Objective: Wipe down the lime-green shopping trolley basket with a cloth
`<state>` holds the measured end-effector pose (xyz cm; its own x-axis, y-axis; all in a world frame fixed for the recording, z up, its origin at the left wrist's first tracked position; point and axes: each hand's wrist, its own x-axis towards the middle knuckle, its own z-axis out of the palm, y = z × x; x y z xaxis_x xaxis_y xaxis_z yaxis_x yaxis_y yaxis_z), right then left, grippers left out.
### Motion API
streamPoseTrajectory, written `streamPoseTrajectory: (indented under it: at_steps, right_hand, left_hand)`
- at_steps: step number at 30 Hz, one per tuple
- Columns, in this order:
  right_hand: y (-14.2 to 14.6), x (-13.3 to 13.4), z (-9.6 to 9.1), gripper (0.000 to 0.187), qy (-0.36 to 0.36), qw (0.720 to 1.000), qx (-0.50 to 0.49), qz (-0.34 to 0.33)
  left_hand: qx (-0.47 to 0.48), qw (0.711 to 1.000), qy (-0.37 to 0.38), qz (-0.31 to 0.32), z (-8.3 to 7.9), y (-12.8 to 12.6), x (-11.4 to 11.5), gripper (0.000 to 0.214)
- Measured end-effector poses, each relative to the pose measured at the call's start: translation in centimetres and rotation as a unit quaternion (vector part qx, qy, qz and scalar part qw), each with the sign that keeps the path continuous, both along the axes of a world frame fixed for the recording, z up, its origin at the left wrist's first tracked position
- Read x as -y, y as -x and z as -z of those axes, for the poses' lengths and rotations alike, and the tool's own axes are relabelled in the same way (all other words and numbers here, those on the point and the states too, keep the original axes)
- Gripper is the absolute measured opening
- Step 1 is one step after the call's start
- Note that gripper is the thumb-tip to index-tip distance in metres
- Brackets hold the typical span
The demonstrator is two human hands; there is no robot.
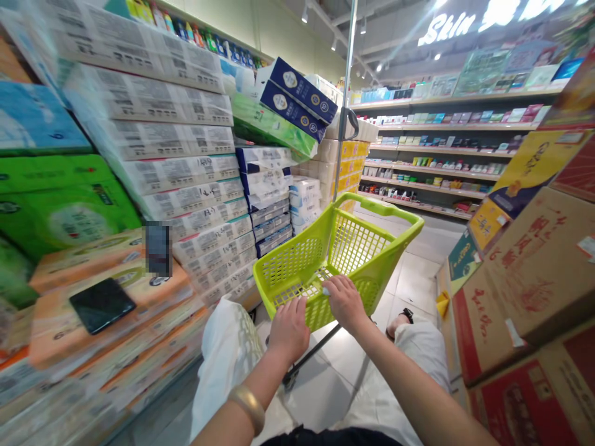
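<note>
The lime-green shopping basket [339, 254] sits at the centre of the frame, tilted, its mesh walls and open top turned toward the person, with a slim metal pole [346, 80] rising behind it to the top edge. The left hand [289, 329] rests on the basket's near rim, fingers curled over the edge and pressed to the plastic. The right hand [344, 301], just beside it, lies on the same rim with its fingers bent down into the basket; something small and pale shows at its fingertips, too small to make out, and whether it is pinched I cannot tell. A gold bangle [248, 406] circles the left wrist at lower centre.

Left of the basket, wrapped tissue packs [176, 155] are stacked high, and a dark phone [102, 305] lies flat on an orange pack at lower left. Cardboard cartons [534, 279] fill the right side. Stocked shelves [437, 148] run across the upper right.
</note>
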<state>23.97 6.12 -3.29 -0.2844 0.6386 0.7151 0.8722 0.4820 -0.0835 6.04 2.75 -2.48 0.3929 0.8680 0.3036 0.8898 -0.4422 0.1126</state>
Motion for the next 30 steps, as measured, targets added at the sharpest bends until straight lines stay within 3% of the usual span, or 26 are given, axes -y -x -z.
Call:
streamPoseTrajectory:
  at_steps: [4,9,13,19,30]
  right_hand:
    - [0.8,0.1,0.1,0.026,0.014,0.997,-0.047,0.066]
    - [4.2,1.2,0.8,0.021,0.018,0.999,-0.044,0.015]
    - [2.6,0.9,0.3,0.021,0.022,0.999,0.021,-0.035]
    - [-1.2,0.2,-0.2,0.028,0.005,1.0,0.001,0.024]
    - [0.9,1.3,0.3,0.026,0.0,0.997,-0.052,0.049]
  left_hand:
    - [0.005,1.0,-0.004,-0.01,0.0,-0.3,0.1,0.052]
    - [0.014,1.0,-0.005,-0.003,0.0,-0.3,0.2,0.049]
    - [0.019,1.0,-0.004,0.003,0.0,0.0,0.2,0.047]
    - [0.041,0.999,-0.015,0.007,0.5,-0.3,0.2,0.046]
    - [0.058,0.997,-0.053,0.007,1.0,1.2,0.0,0.039]
